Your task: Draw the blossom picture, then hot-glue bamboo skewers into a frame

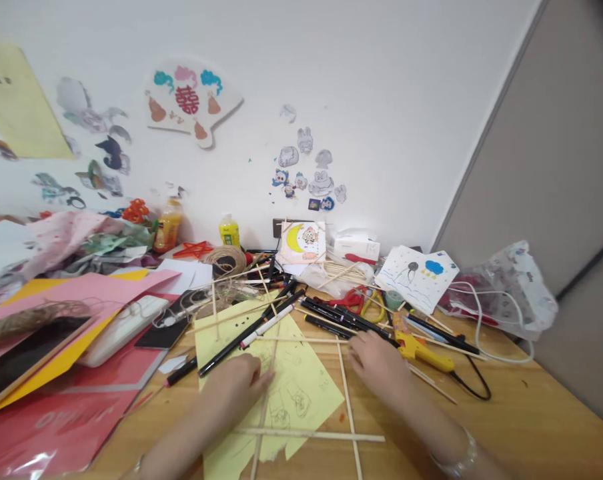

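Thin wooden sticks lie crossed over a yellow sheet [321,387] with pencil drawings. My left hand [236,383] is over the sheet, slightly blurred, its thumb by the left upright stick [265,410]; its fingertips are hidden. At the right end of the upper crosswise stick [301,340], my right hand [376,360] has its fingers bent and closed on that end. The right upright stick [348,393] runs down just left of this hand. A lower crosswise stick [331,436] lies across both uprights. A black pen [231,350] and a white marker [266,327] rest above my left hand.
Several black markers [326,313], scissors [374,307] and a yellow glue gun [424,352] with its cord lie beyond my right hand. Papers, a phone [31,353] and a white box-like device [124,330] crowd the left. Bottles [169,227] and twine [226,261] stand along the wall.
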### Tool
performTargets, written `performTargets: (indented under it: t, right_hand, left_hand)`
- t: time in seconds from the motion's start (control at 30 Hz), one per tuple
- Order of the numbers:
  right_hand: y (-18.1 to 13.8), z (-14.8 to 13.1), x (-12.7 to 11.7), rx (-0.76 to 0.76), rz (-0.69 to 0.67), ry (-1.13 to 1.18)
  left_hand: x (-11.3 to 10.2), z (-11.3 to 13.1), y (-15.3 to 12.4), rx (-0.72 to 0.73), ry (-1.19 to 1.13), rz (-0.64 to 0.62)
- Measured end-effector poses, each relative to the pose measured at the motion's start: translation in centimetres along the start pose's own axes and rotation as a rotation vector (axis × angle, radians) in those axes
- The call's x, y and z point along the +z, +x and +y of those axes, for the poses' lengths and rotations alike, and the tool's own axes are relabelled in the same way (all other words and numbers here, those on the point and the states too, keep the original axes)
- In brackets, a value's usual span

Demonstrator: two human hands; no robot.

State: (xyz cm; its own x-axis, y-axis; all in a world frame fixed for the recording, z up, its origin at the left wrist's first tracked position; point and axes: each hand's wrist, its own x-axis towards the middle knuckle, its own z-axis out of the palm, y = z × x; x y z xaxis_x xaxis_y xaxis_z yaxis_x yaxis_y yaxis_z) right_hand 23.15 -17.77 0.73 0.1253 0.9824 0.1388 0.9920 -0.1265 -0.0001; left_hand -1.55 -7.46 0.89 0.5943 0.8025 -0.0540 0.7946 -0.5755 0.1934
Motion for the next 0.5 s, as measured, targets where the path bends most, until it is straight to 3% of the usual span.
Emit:
performTargets:
  t: [0.2, 0.5]
  right_hand:
    - [3.4, 0.5, 0.4, -0.037, -0.079, -0.190]
    - [4.0, 1.1, 1.1, -0.089, -0.084, -0.195]
  left_hand:
    - [0.7, 1.1, 1.3, 0.037, 0.104, -0.014]
    - [0.5, 1.5, 0.7, 0.008, 0.089, -0.040]
